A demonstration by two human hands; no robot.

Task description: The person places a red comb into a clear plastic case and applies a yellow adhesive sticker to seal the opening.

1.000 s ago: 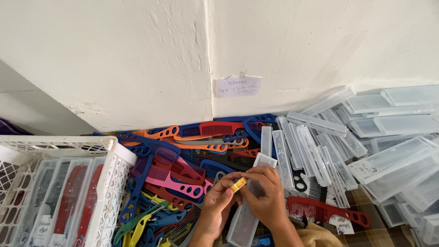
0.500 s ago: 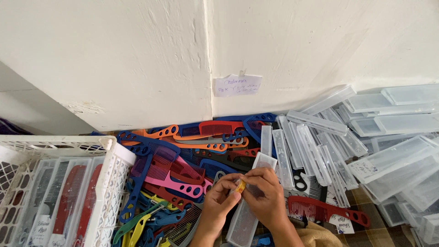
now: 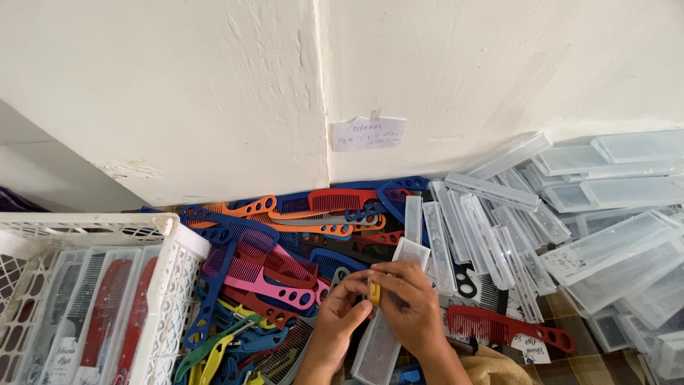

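— What changed since a second ago?

— Turned on edge now, the yellow tab [image 3: 374, 291] stands upright between my fingertips; a second ago it lay slanted and showed its flat face. Both hands sit a touch lower over the clear case [image 3: 388, 324].

— How do your fingers stand?

— My left hand [image 3: 340, 319] pinches the tab from the left, thumb and forefinger closed on it. My right hand [image 3: 413, 306] grips it from the right, its other fingers curled over the case lying beneath, one end pointing at the wall [image 3: 214, 85].

— And around the hands?

— Coloured combs [image 3: 271, 242] lie heaped to the left and beyond, a red comb [image 3: 509, 329] just right of my wrist. Clear cases [image 3: 605, 235] pile up on the right. A white crate [image 3: 164, 285] at the left holds packed combs. A paper note [image 3: 369, 133] is stuck on the wall.
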